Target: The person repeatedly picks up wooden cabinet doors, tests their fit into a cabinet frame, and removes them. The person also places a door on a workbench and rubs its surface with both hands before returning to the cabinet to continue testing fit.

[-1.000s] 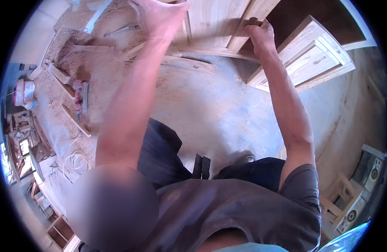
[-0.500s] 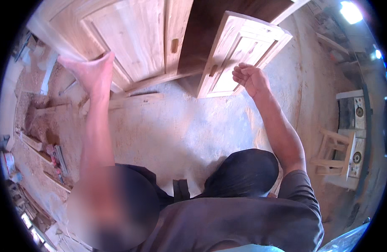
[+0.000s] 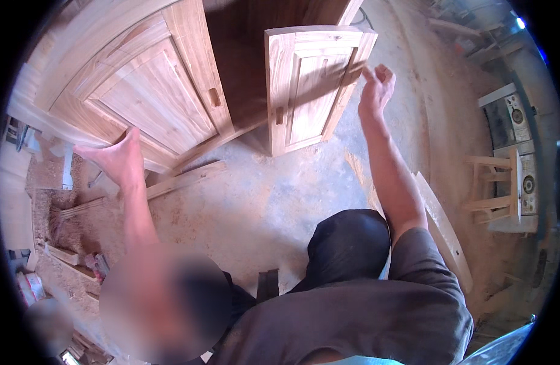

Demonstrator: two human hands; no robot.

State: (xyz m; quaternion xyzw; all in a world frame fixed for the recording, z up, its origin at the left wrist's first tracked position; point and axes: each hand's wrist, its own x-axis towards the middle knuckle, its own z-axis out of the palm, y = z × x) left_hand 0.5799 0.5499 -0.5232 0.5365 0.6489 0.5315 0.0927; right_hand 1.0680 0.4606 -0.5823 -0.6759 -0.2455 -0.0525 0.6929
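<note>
A pale wooden cabinet stands in front of me, with a panelled door [image 3: 155,91] closed on its left side. My left hand [image 3: 123,159] grips the cabinet's lower left edge, thumb over the front and fingers along the side. A smaller panelled door [image 3: 313,91] stands swung open, showing the dark cabinet inside [image 3: 246,58]. Just right of that door's outer edge is my right hand [image 3: 377,91], raised with its fingers curled in; nothing shows in it. Whether its thumb touches the door edge I cannot tell. Both doors have a slot-shaped recess.
A wooden strip [image 3: 186,179] lies on the dusty floor below the cabinet. Offcuts [image 3: 67,255] and sawdust are at the left. A wooden stool [image 3: 499,188] stands at the right beside appliance-like units with round dials [image 3: 514,115]. A long board [image 3: 441,225] lies behind my right arm.
My right hand has gone from in front of the open door to beside its outer edge, its fingers curling more. My left hand stays at the cabinet edge. The view has shifted.
</note>
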